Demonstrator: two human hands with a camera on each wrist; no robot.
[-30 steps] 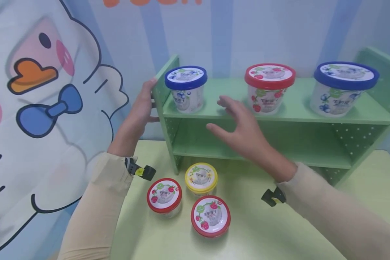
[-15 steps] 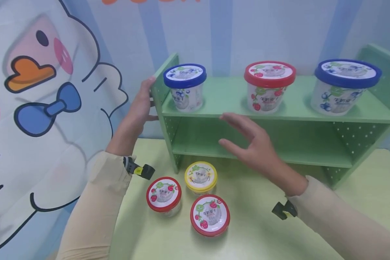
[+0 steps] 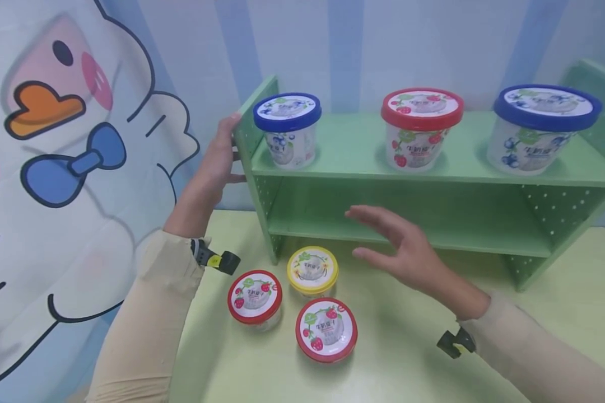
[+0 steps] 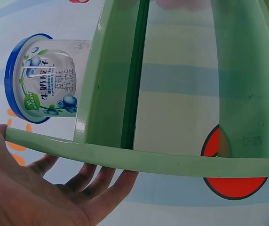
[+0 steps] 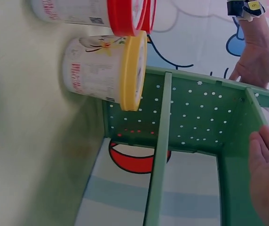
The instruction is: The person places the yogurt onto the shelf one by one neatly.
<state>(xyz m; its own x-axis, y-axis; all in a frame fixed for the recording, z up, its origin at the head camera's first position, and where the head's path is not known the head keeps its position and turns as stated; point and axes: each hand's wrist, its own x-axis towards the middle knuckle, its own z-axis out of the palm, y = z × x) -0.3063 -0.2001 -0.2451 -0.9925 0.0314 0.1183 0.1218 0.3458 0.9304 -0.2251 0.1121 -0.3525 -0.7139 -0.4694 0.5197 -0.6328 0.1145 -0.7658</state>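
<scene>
In the head view my left hand [image 3: 214, 162] holds the left side panel of the green two-tier shelf [image 3: 448, 179]. The left wrist view shows its fingers [image 4: 108, 195] against the panel's outer face, with a digit at the top edge. My right hand [image 3: 403, 240], fingers extended and thumb apart, hovers before the lower tier, touching nothing. On the top board stand a blue-lidded blueberry tub [image 3: 288, 131] at left, a red-lidded strawberry tub [image 3: 420, 129] in the middle and a larger blue-lidded tub [image 3: 541, 129] at right.
On the pale green table [image 3: 398, 369] before the shelf stand a yellow-lidded tub [image 3: 312, 270] and two red-lidded tubs, one left [image 3: 255, 298] and one nearer [image 3: 326, 330]. Behind rises a blue striped backdrop [image 3: 302, 39] with a cartoon duck [image 3: 65, 235].
My right hand has dropped from near the middle red-lidded tub to in front of the lower tier, shifting right. The left hand keeps its place, and the tubs stay where they were.
</scene>
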